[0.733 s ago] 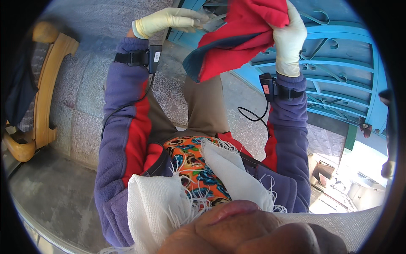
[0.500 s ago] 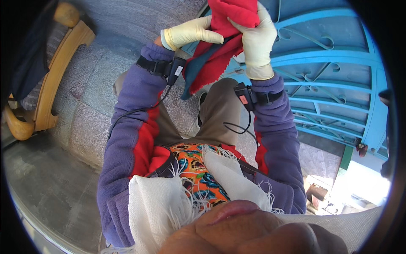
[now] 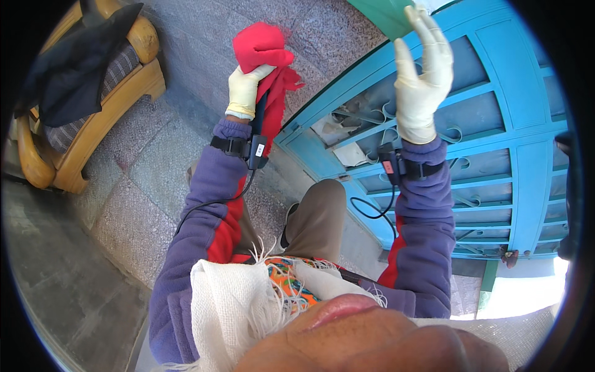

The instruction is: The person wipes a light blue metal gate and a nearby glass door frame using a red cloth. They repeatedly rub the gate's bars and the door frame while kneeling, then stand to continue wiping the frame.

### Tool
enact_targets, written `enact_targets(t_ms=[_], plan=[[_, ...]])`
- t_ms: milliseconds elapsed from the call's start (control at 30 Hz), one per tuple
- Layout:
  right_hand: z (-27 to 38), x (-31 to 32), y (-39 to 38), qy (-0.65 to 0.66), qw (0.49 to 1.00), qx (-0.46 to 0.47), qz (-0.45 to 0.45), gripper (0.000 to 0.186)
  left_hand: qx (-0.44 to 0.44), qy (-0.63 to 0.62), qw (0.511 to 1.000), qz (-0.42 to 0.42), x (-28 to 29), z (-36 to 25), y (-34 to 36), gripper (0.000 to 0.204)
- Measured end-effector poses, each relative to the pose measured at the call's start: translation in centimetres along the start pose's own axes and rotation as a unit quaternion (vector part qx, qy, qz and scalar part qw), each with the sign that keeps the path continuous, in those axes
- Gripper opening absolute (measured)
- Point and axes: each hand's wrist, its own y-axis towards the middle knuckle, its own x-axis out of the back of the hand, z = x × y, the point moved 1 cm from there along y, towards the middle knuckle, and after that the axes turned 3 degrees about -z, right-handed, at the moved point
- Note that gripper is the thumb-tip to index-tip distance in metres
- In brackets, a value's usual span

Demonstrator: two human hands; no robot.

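A bunched red cloth [image 3: 260, 46] is gripped by my left hand [image 3: 243, 92], which wears a pale rubber glove. One end of the cloth hangs down past my wrist, with a dark blue piece showing beside it. My right hand [image 3: 424, 84], in a matching glove, is raised in front of the blue metal door [image 3: 520, 99]. Its fingers are stretched out and apart, with nothing in them. Both wrists carry a strap with a small black device and a cable.
To the left stands a wooden chair [image 3: 111, 124] with a checked cushion and a black cloth [image 3: 80, 80] draped over it. The blue door with scrolled bars and glass panes fills the right side. Stone tiles [image 3: 142, 204] cover the floor. A green panel [image 3: 384, 15] shows at the top.
My right hand has let go of the red cloth and moved right and up, its fingers spreading. My left hand has shifted left with the cloth. The view has turned slightly.
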Motion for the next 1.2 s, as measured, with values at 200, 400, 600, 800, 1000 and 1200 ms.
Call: enact_targets(t_ms=[200,400,600,800,1000,1200], plan=[[-4.8,-1.0,7.4,-0.165,0.965,0.054,0.198,0.048,-0.055,-0.007,0.996,-0.069,-0.9,3.6,2.6,0.036],[-7.7,-3.6,6.5,0.032,0.972,-0.054,0.225,0.038,-0.356,0.335,0.87,-0.055,-7.3,6.0,-0.5,0.091],[-8.4,-3.9,6.0,0.09,0.976,-0.069,0.186,0.031,-0.529,0.411,0.741,0.039,-11.4,4.3,-1.0,0.092],[-8.3,-4.4,5.8,0.103,0.979,-0.09,0.148,0.029,-0.574,0.448,0.68,0.09,-8.9,1.2,4.9,0.072],[-7.6,-4.4,5.7,0.145,0.972,-0.118,0.141,0.027,-0.528,0.397,0.711,-0.242,-3.6,-1.7,19.5,0.054],[-7.0,-4.6,5.4,0.169,0.968,-0.148,0.116,0.026,-0.163,0.28,0.927,-0.19,8.7,2.4,23.8,0.048]])
